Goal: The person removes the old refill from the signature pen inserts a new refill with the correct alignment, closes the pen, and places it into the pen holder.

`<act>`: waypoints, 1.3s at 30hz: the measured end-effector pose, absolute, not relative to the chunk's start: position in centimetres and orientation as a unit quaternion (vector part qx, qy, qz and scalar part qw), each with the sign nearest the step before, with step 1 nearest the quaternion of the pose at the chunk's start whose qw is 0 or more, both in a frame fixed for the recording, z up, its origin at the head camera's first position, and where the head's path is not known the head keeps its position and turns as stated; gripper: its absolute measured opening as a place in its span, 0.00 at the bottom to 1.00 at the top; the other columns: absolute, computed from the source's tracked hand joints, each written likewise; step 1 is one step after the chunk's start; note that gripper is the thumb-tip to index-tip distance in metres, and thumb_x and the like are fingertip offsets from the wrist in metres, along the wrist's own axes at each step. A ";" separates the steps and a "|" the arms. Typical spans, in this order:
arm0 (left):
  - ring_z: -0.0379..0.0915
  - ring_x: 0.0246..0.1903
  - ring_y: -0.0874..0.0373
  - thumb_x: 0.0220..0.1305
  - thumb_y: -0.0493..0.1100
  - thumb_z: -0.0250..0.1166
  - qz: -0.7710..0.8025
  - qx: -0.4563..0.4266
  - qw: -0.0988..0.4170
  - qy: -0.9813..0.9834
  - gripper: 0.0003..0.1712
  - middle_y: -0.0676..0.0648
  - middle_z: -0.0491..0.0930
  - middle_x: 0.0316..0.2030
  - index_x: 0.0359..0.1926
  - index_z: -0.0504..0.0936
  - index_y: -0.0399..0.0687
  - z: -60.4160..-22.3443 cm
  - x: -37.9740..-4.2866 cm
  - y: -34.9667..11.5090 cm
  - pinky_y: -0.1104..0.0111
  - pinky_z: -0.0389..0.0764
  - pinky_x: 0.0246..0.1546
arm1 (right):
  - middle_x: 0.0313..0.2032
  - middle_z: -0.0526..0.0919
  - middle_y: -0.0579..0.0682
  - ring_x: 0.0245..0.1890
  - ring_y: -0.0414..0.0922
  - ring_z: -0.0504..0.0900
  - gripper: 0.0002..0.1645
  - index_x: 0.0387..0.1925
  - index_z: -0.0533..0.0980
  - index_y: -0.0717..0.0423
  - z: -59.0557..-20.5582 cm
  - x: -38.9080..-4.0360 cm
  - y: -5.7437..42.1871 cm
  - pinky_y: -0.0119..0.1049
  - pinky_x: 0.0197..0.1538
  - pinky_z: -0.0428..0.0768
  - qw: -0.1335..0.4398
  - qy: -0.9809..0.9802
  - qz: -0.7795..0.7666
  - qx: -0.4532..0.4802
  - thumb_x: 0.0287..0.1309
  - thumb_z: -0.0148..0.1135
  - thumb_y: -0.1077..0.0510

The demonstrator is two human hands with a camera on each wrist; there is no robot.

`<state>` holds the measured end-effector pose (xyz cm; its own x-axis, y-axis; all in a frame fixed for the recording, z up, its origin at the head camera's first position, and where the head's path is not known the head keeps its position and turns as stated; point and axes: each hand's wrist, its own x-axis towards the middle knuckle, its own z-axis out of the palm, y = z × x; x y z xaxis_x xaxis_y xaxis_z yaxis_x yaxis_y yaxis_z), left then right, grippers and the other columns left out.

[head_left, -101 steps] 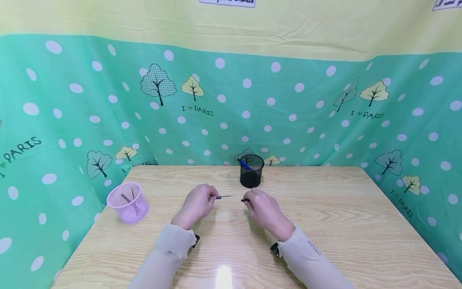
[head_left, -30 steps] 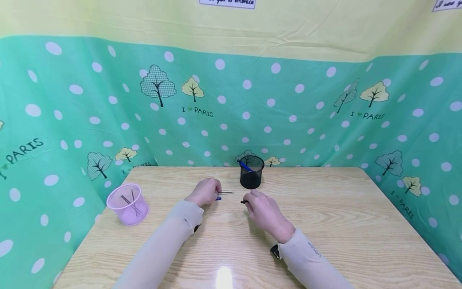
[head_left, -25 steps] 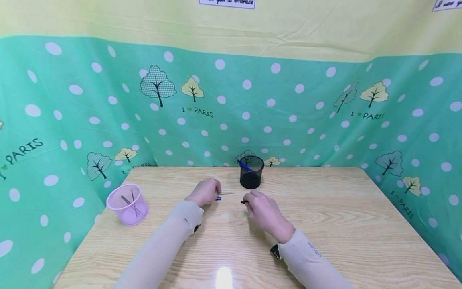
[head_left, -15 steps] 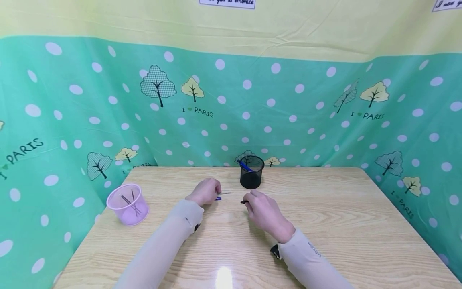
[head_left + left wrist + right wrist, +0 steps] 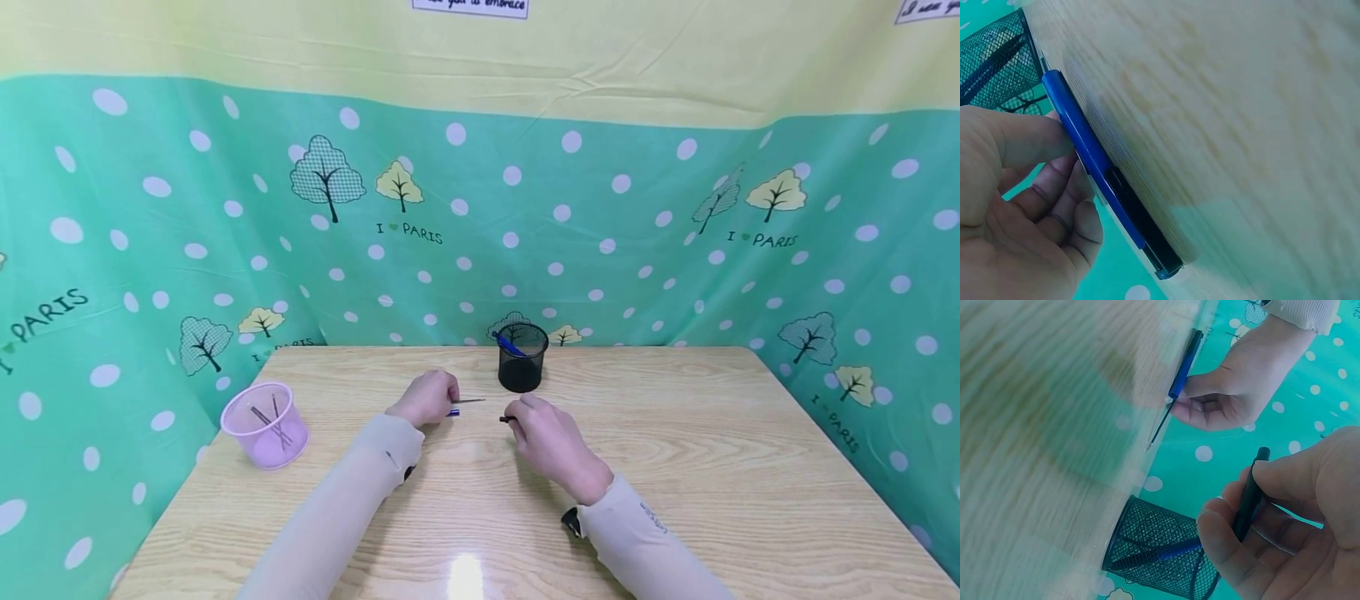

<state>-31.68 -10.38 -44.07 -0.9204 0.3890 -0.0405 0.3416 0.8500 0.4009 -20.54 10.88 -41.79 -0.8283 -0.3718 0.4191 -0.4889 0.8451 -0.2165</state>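
Observation:
In the head view, my left hand (image 5: 430, 397) holds a thin pen refill (image 5: 470, 401) low over the table, its tip pointing right. Beside these fingers lies a blue pen barrel (image 5: 1085, 134) with a black clip end, partly covering the fingertips in the left wrist view. The right wrist view shows the refill (image 5: 1160, 428) leaving the left fingertips past the end of the barrel (image 5: 1180, 381). My right hand (image 5: 550, 435) pinches a short black pen section (image 5: 1250, 503) with a narrower end, between thumb and fingers, just right of the refill.
A black mesh pen cup (image 5: 521, 372) with a blue pen inside stands behind the hands. At the left table edge is a pink mesh cup (image 5: 272, 448) holding several thin dark sticks. A green dotted curtain (image 5: 637, 200) surrounds the wooden table (image 5: 735, 467).
Since the oldest frame, my left hand has moved away from me, and the refill now lies apart from the barrel instead of sticking out of it. The right hand has stayed in place.

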 end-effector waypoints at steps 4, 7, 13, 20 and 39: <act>0.71 0.31 0.57 0.53 0.26 0.61 0.193 0.191 0.058 0.961 0.12 0.51 0.77 0.30 0.28 0.81 0.48 -44.0 -31.7 -10.4 0.63 0.76 0.37 | 0.30 0.76 0.41 0.30 0.37 0.76 0.04 0.35 0.80 0.51 -41.8 -20.5 10.9 0.33 0.31 0.77 0.184 -0.943 0.158 0.230 0.58 0.63 0.63; 0.71 0.31 0.57 0.53 0.27 0.61 0.188 0.188 0.059 0.962 0.11 0.52 0.77 0.30 0.28 0.81 0.48 -44.0 -31.7 -10.3 0.64 0.76 0.38 | 0.30 0.76 0.41 0.29 0.37 0.76 0.04 0.35 0.80 0.52 -41.8 -20.5 10.9 0.33 0.31 0.77 0.182 -0.943 0.157 0.230 0.58 0.63 0.63; 0.71 0.31 0.57 0.54 0.28 0.63 0.186 0.186 0.061 0.963 0.10 0.51 0.77 0.31 0.28 0.81 0.47 -44.0 -31.7 -10.3 0.63 0.77 0.39 | 0.30 0.76 0.41 0.29 0.37 0.76 0.04 0.34 0.80 0.52 -41.8 -20.5 10.9 0.33 0.30 0.77 0.184 -0.942 0.158 0.233 0.57 0.63 0.63; 0.71 0.31 0.56 0.54 0.28 0.62 0.193 0.180 0.065 0.962 0.10 0.51 0.77 0.30 0.29 0.81 0.48 -44.0 -31.7 -10.3 0.63 0.77 0.38 | 0.31 0.76 0.41 0.30 0.37 0.76 0.04 0.35 0.80 0.52 -41.7 -20.5 10.9 0.34 0.31 0.78 0.181 -0.943 0.160 0.231 0.58 0.62 0.63; 0.71 0.32 0.57 0.54 0.27 0.58 0.196 0.191 0.041 0.961 0.11 0.52 0.77 0.31 0.29 0.81 0.47 -44.2 -31.4 -10.7 0.64 0.76 0.38 | 0.31 0.76 0.42 0.30 0.37 0.76 0.05 0.35 0.80 0.53 -41.7 -20.4 10.8 0.33 0.31 0.78 0.178 -0.943 0.160 0.231 0.57 0.62 0.63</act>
